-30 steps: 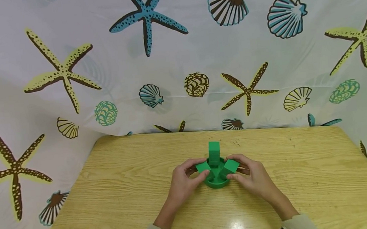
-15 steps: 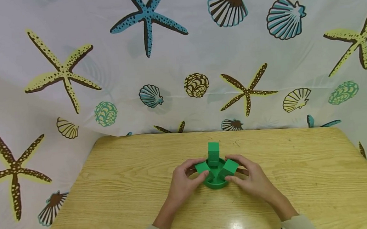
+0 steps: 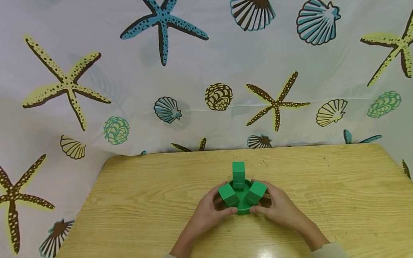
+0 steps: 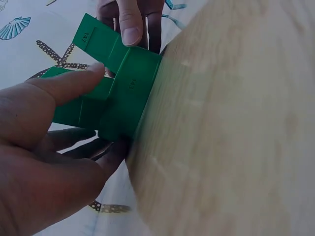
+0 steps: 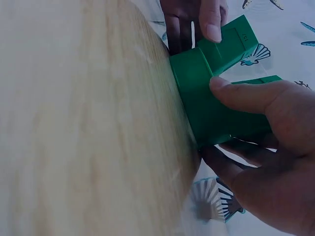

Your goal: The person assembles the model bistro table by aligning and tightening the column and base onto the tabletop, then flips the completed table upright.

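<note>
A round green base (image 3: pixel 243 211) stands on the wooden table, bearing three square green blocks: a left block (image 3: pixel 228 194), a right block (image 3: pixel 256 192) and a back block (image 3: pixel 239 174). My left hand (image 3: pixel 206 212) grips the base from the left, thumb at the front rim, fingers reaching round the far side behind the left block. From the right, my right hand (image 3: pixel 279 208) holds it in a mirrored way. In the left wrist view the base wall (image 4: pixel 130 88) carries a moulded number. Some fingertips are hidden behind the blocks.
The wooden table (image 3: pixel 154 204) extends to both sides and in front of the hands. Behind it and at the sides hangs a white cloth (image 3: pixel 195 66) printed with starfish and shells.
Both thumbs have slid down and toward the front, from the left and right blocks to the base's rim. The blocks and base stay about where they were; the camera view shifts slightly.
</note>
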`<control>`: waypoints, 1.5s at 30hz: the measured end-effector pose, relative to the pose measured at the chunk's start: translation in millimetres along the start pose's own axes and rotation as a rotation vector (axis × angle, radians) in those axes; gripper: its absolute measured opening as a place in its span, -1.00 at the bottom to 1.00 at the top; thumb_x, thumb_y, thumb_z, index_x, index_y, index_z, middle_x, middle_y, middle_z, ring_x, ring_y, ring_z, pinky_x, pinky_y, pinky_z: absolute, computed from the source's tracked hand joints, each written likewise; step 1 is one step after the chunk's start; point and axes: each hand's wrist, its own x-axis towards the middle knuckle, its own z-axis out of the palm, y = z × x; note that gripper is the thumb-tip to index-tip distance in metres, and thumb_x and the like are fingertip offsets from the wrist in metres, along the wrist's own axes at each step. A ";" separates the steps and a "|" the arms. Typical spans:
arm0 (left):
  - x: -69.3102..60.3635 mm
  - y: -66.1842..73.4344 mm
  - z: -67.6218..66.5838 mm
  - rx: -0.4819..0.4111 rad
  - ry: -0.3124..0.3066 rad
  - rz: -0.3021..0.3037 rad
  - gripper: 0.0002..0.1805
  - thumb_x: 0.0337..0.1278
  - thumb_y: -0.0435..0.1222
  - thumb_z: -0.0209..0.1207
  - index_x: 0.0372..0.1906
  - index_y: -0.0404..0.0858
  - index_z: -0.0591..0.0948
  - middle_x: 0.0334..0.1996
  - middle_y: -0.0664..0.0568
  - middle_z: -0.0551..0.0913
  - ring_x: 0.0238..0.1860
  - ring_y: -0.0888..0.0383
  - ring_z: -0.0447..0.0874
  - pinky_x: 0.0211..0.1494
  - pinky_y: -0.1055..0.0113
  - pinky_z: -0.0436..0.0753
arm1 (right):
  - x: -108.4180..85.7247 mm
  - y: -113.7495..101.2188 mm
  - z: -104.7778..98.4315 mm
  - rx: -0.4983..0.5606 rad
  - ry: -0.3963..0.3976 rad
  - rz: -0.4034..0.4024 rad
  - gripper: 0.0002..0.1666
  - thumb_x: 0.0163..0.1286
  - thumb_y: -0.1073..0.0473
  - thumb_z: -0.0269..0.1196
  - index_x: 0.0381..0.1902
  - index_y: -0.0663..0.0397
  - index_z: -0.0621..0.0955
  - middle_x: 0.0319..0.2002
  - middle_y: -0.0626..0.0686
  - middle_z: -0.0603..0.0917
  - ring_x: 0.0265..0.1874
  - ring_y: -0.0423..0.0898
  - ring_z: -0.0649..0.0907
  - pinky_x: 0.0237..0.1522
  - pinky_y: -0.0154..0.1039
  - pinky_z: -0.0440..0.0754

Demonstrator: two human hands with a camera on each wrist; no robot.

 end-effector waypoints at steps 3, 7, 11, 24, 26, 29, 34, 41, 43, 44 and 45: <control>-0.2 -0.3 0.2 0.005 0.006 -0.009 -0.08 0.13 -0.42 0.46 0.54 -0.45 0.23 0.38 -0.34 0.42 0.31 -0.28 0.52 0.30 -0.09 0.56 | -0.4 -2.5 -0.3 -0.008 -0.005 0.034 -0.06 0.25 0.20 0.53 0.50 0.26 0.35 0.37 0.27 0.49 0.26 0.27 0.57 0.29 0.22 0.51; 0.6 0.2 1.1 0.035 0.027 -0.026 -0.08 0.06 -0.45 0.50 0.52 -0.43 0.29 0.31 -0.33 0.50 0.20 -0.23 0.62 0.21 -0.01 0.65 | -1.0 -3.7 -1.3 -0.019 -0.023 0.041 -0.07 0.25 0.18 0.53 0.49 0.25 0.37 0.37 0.24 0.50 0.29 0.25 0.55 0.30 0.24 0.48; 1.6 1.3 2.8 0.085 0.048 -0.025 -0.09 0.03 -0.45 0.52 0.50 -0.42 0.34 0.28 -0.31 0.53 0.16 -0.21 0.65 0.17 0.04 0.67 | -1.0 -3.1 -1.7 -0.031 -0.029 0.015 -0.09 0.26 0.17 0.52 0.48 0.26 0.38 0.36 0.25 0.51 0.29 0.25 0.55 0.29 0.22 0.50; -0.1 24.8 -2.0 -0.022 0.159 0.005 -0.32 0.09 -0.25 0.52 0.33 -0.29 0.57 0.27 -0.13 0.60 0.34 -0.14 0.50 0.37 0.04 0.52 | -2.3 -22.0 -18.0 0.126 0.013 0.028 -0.21 0.35 0.13 0.46 0.44 0.21 0.42 0.29 0.23 0.55 0.30 0.25 0.53 0.20 -0.03 0.63; -0.4 29.7 -2.5 -0.100 0.173 0.017 -0.33 0.15 -0.25 0.49 0.35 -0.31 0.55 0.28 -0.16 0.58 0.37 -0.15 0.47 0.39 0.03 0.50 | -1.9 -26.3 -21.0 0.138 0.035 -0.002 -0.20 0.32 0.11 0.48 0.44 0.19 0.43 0.29 0.21 0.55 0.32 0.25 0.51 0.21 -0.06 0.63; -0.4 35.4 -2.3 -0.168 0.202 0.031 -0.35 0.18 -0.27 0.47 0.35 -0.33 0.55 0.27 -0.18 0.58 0.36 -0.15 0.48 0.36 0.09 0.53 | -1.2 -31.6 -24.2 0.161 0.059 -0.044 -0.13 0.22 0.17 0.55 0.44 0.15 0.44 0.30 0.18 0.55 0.34 0.23 0.48 0.22 -0.06 0.61; -1.9 40.5 -2.6 -0.181 0.265 0.021 -0.35 0.21 -0.23 0.45 0.35 -0.37 0.54 0.27 -0.22 0.59 0.31 -0.13 0.55 0.28 0.15 0.60 | -0.4 -34.2 -21.7 0.175 0.090 -0.093 -0.20 0.18 0.26 0.56 0.36 0.17 0.52 0.22 0.16 0.61 0.27 0.18 0.55 0.18 -0.09 0.65; -3.2 43.0 -3.5 -0.282 0.248 0.034 -0.26 0.20 -0.34 0.44 0.43 -0.44 0.42 0.37 -0.32 0.47 0.38 -0.16 0.46 0.30 0.23 0.56 | -1.3 -36.6 -13.5 0.170 0.207 -0.099 -0.46 0.34 0.22 0.45 0.25 0.18 0.61 0.12 0.17 0.68 0.15 0.10 0.67 0.09 -0.17 0.69; -2.8 43.7 -2.8 -0.301 0.246 0.059 -0.27 0.19 -0.41 0.43 0.44 -0.45 0.42 0.38 -0.32 0.46 0.40 -0.16 0.45 0.31 0.27 0.54 | -2.4 -38.2 -12.8 0.167 0.245 -0.093 -0.53 0.40 0.20 0.40 0.23 0.17 0.63 0.09 0.16 0.70 0.14 0.09 0.68 0.06 -0.20 0.70; -2.6 44.0 -2.3 -0.299 0.250 0.074 -0.30 0.21 -0.43 0.41 0.43 -0.45 0.43 0.37 -0.32 0.47 0.39 -0.16 0.46 0.30 0.28 0.55 | -3.0 -38.8 -12.6 0.168 0.260 -0.088 -0.56 0.42 0.19 0.37 0.22 0.16 0.64 0.08 0.16 0.70 0.13 0.09 0.68 0.05 -0.21 0.70; -2.7 43.9 -1.8 -0.287 0.261 0.086 -0.33 0.22 -0.45 0.38 0.41 -0.45 0.45 0.35 -0.32 0.49 0.37 -0.16 0.48 0.28 0.29 0.57 | -3.6 -39.6 -12.5 0.166 0.271 -0.083 -0.58 0.44 0.18 0.36 0.21 0.15 0.65 0.07 0.15 0.71 0.13 0.08 0.69 0.04 -0.22 0.70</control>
